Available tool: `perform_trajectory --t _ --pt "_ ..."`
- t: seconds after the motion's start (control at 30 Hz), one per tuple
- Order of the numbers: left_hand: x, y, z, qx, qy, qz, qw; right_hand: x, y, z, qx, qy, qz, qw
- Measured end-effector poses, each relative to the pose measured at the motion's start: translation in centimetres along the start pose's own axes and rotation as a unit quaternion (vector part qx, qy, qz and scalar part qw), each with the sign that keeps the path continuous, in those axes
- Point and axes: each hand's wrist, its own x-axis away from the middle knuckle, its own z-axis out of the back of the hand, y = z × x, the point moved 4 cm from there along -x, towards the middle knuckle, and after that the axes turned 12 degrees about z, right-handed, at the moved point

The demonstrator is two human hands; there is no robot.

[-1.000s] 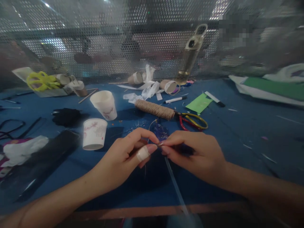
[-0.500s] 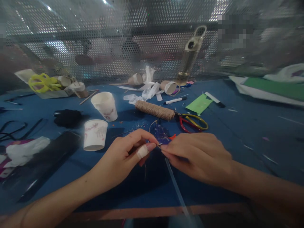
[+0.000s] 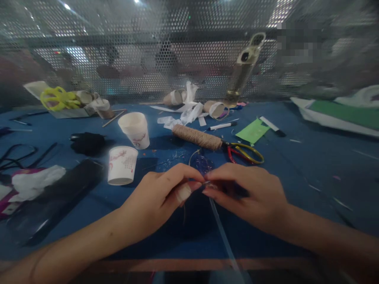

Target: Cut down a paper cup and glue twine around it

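Fingertips of your left hand [image 3: 166,189] are pinched on a thin string [image 3: 190,158] at the centre of the frame. Your right hand [image 3: 251,189] has finger and thumb at the same spot; whether they have closed on it cannot be told, as the meeting point is small and partly hidden. One bend of the string shows above your left fingers, and a loose end appears to hang below them.

Expect the string to be light, limp and a little rough, with small risk of slipping; it may fray at the tip. Best hold is a close pinch just behind the end, which you should judge by feel.

Containers: left of centre, a stack of paper cups [image 3: 134,130] stands nested, mouth upward, holding nothing visible in the top one. Just in front is a single paper cup [image 3: 122,167], its interior out of sight. At upper left, a low box [image 3: 69,113] bears yellow scissors [image 3: 56,98]. At upper right, a clear bottle [image 3: 241,75] looks to contain pale liquid, level uncertain.
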Motion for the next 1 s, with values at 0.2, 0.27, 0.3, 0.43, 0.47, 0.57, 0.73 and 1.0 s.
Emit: perform_trajectory --t 0.2,0.27,0.3,0.43,0.47,0.57,0.73,1.0 --pt "0.1 0.0 0.0 0.011 0.000 -0.005 1.000 -0.1 -0.4 0.2 0.007 -0.026 0.010 1.000" --pt "0.1 0.1 0.0 0.012 -0.002 -0.014 1.000 -0.1 -0.5 0.2 0.000 -0.031 0.015 0.999" --pt "0.2 0.2 0.0 0.010 -0.001 -0.020 1.000 -0.2 -0.5 0.2 -0.005 -0.037 0.017 0.999" --pt "0.2 0.4 -0.1 0.006 0.007 -0.042 0.999 -0.1 -0.6 0.0 -0.077 -0.055 -0.013 0.995" --pt "0.3 0.4 -0.2 0.007 0.010 -0.047 0.999 -0.1 -0.6 -0.1 -0.111 -0.059 -0.029 0.992" --pt "0.4 0.5 -0.2 0.014 0.012 -0.054 0.998 0.3 -0.7 -0.5 -0.212 -0.070 -0.094 0.970" --pt "0.4 -0.1 0.0 0.045 0.004 -0.009 0.999 0.4 -0.1 -0.8 -0.261 -0.075 -0.126 0.954" --pt "-0.2 -0.8 -0.2 0.188 -0.075 0.115 0.973 -0.5 0.0 1.2 0.026 -0.014 0.070 0.997"
